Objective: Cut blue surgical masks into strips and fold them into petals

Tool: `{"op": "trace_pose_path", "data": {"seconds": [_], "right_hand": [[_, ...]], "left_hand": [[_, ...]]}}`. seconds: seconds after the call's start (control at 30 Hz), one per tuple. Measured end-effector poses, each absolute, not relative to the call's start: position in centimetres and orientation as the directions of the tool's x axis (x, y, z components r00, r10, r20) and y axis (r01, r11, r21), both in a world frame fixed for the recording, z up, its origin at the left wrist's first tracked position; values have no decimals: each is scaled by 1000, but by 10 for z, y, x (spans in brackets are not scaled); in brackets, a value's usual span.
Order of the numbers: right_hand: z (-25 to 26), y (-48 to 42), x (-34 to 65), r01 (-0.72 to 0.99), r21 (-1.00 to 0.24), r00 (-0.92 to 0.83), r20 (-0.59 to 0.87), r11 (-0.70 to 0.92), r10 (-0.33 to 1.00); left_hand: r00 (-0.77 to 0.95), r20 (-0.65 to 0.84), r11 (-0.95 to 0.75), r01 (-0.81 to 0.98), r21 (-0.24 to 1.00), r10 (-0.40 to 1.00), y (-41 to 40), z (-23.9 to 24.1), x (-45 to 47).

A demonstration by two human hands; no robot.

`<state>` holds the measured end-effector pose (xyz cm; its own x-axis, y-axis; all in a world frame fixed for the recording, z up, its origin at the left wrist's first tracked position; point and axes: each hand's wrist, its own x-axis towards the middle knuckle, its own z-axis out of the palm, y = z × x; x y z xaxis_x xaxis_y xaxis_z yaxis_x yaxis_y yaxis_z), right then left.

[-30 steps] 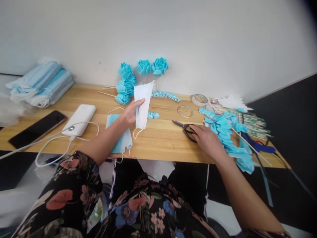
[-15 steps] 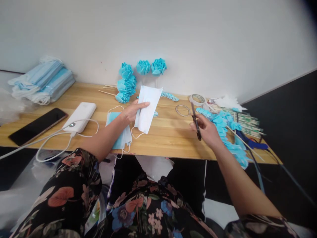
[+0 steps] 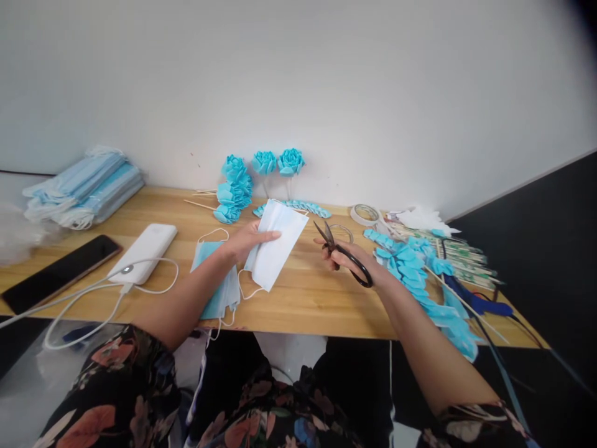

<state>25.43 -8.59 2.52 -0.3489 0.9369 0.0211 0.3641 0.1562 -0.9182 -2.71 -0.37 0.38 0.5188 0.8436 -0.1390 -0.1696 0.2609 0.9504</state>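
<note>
My left hand (image 3: 246,240) pinches a white face mask (image 3: 277,244) by its left edge and holds it above the wooden table (image 3: 298,298), white side towards me. My right hand (image 3: 355,260) grips black scissors (image 3: 344,252) by the handles, blades a little apart and pointing up-left towards the mask, a short gap from its right edge. Under my left forearm lies a blue mask (image 3: 219,286) at the table's front edge.
A stack of blue masks (image 3: 86,185) sits far left, with a black phone (image 3: 58,271) and a white power bank (image 3: 143,252) with cable. Blue mask flowers (image 3: 242,180) stand at the wall. Tape roll (image 3: 364,214), blue petals (image 3: 410,264) and sticks lie right.
My right hand picked the scissors up off the table and brought them left towards the mask. The left hand kept hold of the mask and lowered it slightly.
</note>
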Motion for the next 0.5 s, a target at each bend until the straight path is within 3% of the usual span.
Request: {"op": "trace_pose_path", "data": {"seconds": [0.13, 0.33, 0.4, 0.5], "right_hand": [[28, -68, 260, 294, -926, -495, 64, 236, 867], [27, -45, 255, 15, -976, -505, 179, 216, 844], [26, -39, 250, -10, -981, -496, 175, 196, 851], [27, -34, 244, 87, -975, -481, 139, 205, 866]], "left_hand": [[452, -103, 203, -179, 963, 886, -3, 25, -35], [304, 160, -18, -423, 906, 939, 9, 71, -61], [298, 128, -9, -372, 928, 946, 12, 68, -65], [407, -71, 154, -173, 973, 910, 15, 41, -66]]}}
